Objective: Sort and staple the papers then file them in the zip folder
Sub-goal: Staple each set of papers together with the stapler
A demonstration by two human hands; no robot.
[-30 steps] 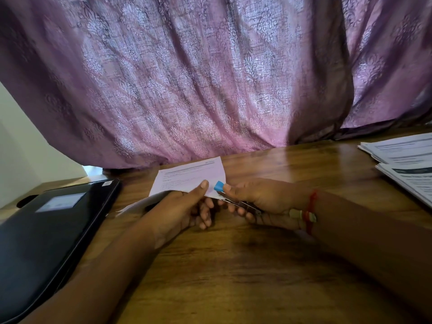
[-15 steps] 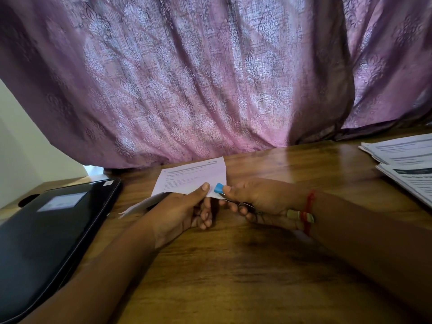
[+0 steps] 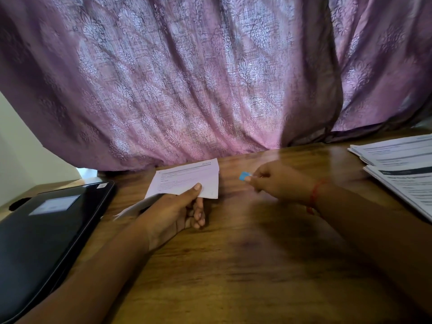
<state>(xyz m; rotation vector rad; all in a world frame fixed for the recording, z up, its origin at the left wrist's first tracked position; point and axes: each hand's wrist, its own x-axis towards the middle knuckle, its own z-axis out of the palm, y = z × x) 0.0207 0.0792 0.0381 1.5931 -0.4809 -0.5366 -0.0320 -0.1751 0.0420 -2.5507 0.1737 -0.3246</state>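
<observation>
My left hand (image 3: pixel 177 209) pinches a thin set of printed papers (image 3: pixel 187 181), thumb flat on top and fingers curled beneath; the sheets are white, crisp-edged and rectangular, their far end lifted a little above the wooden table (image 3: pixel 233 265) and a lower sheet sagging out toward the left. My right hand (image 3: pixel 275 183), a red thread bracelet (image 3: pixel 314 195) round its wrist, is curled around a small stapler (image 3: pixel 245 176) of which only the blue squarish tip shows past my fingertips; it sits just to the right of the papers, apart from them, and is blurred. The table is glossy brown wood with dark grain streaks. At the near left lies the black zip folder (image 3: pixel 46 230), smooth and shiny, rounded at the corner, with a pale rectangular label on its cover. At the far right edge two stacks of printed sheets (image 3: pixel 402 164) overlap, one with a dark header band. Behind the table hangs a mauve curtain (image 3: pixel 210 78), its embossed floral weave falling in soft folds, with a pale wall (image 3: pixel 21 160) at the far left.
</observation>
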